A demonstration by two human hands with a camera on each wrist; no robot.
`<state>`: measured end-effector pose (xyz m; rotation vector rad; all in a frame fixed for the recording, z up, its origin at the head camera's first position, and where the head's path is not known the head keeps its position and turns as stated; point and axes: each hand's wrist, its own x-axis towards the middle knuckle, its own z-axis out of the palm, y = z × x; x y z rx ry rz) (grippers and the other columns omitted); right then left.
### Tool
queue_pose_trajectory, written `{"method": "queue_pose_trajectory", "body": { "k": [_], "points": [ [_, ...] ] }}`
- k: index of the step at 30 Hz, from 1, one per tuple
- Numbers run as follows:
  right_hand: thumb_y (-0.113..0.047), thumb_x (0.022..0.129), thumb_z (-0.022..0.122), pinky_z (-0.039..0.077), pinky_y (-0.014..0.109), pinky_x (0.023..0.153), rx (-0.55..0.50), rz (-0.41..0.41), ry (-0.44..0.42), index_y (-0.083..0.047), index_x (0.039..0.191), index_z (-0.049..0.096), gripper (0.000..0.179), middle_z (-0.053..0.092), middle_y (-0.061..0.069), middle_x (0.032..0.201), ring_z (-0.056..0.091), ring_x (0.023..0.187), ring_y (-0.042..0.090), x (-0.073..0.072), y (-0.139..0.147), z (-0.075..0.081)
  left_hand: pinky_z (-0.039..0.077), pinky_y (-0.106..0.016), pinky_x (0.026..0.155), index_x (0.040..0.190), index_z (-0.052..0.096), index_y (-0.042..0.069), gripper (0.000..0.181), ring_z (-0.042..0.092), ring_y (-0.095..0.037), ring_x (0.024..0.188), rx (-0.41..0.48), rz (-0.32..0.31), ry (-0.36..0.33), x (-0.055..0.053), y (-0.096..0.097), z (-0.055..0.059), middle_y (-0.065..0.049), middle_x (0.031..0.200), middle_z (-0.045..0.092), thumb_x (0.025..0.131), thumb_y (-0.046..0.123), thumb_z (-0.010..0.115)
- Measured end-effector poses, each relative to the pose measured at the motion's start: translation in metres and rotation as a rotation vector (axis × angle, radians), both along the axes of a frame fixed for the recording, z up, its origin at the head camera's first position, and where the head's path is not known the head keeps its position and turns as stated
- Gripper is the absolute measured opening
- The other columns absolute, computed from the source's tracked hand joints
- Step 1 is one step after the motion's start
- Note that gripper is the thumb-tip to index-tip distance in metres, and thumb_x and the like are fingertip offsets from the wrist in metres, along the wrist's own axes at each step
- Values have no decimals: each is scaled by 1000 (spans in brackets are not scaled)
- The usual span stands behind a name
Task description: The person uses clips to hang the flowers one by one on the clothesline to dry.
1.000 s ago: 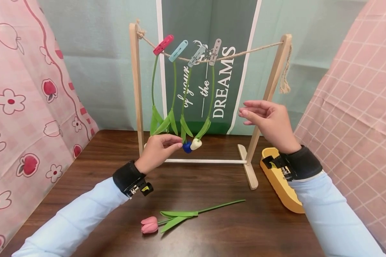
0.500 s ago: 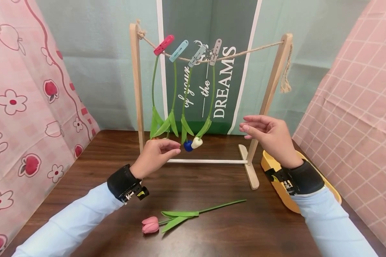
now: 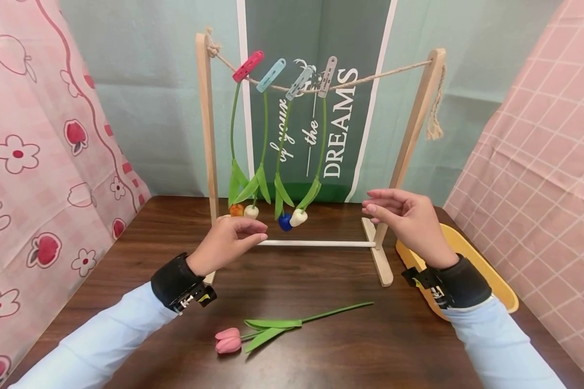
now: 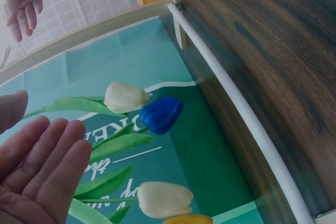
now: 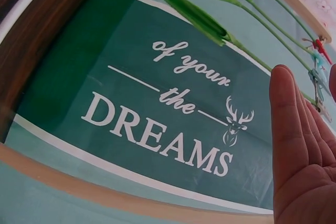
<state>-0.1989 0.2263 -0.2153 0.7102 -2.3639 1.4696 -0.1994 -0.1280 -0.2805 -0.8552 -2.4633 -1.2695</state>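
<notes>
Artificial tulips hang heads-down from a rope (image 3: 370, 80) by clothespins: an orange tulip (image 3: 236, 210) under a red clothespin (image 3: 248, 66), a white tulip (image 3: 251, 212) under a light blue clothespin (image 3: 271, 75), a blue tulip (image 3: 285, 221) under a grey-blue clothespin (image 3: 299, 83), and another white tulip (image 3: 299, 217) under a grey clothespin (image 3: 327, 76). My left hand (image 3: 229, 243) hovers before the left tulips, fingers relaxed, holding nothing. Near the right post, my right hand (image 3: 406, 221) is raised with relaxed fingers and nothing in it. A pink tulip (image 3: 229, 341) lies on the table.
The rope is tied between two wooden posts (image 3: 207, 124), joined low down by a white rod (image 3: 316, 243). A yellow basket (image 3: 496, 281) stands at the right, partly behind my right forearm. A green printed cloth (image 3: 292, 32) hangs behind.
Both hands have lowered; the left has also drawn back to the left, uncovering the orange and left white tulip heads. The right hand has come down beside its post. The pink tulip stays put.
</notes>
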Motion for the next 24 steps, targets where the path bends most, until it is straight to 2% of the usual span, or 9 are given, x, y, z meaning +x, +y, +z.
{"method": "queue_pose_trajectory", "body": {
  "k": [4, 11, 14, 24],
  "points": [
    [-4, 89, 70, 56, 28, 70, 17, -20, 9, 7, 117, 64, 31, 71, 18, 99, 71, 83, 14, 2, 3, -5, 55, -29, 76, 102, 74, 3, 18, 66, -12, 83, -6, 6, 0, 1, -3, -1, -2, 91, 71, 86, 10, 75],
    [-4, 88, 72, 55, 25, 72, 46, -51, 13, 4, 116, 66, 30, 72, 12, 98, 70, 84, 10, 7, 9, -9, 55, -29, 75, 102, 74, 3, 18, 66, -12, 84, -16, -5, -19, 2, -8, -5, -2, 93, 71, 87, 11, 75],
    [-5, 87, 72, 54, 22, 73, 61, -62, 14, 3, 116, 67, 30, 72, 15, 99, 70, 84, 9, 9, 13, -10, 55, -29, 76, 103, 74, 3, 18, 66, -12, 84, -27, -8, -31, 3, -10, -6, -2, 94, 71, 87, 12, 74],
    [-8, 85, 75, 51, 14, 74, 158, -108, 49, -2, 116, 69, 32, 71, 15, 103, 69, 87, 4, 9, 28, -20, 55, -33, 76, 104, 74, 4, 19, 66, -11, 84, -60, 6, -46, 4, -17, -11, -1, 94, 72, 88, 15, 73]
  ]
}}
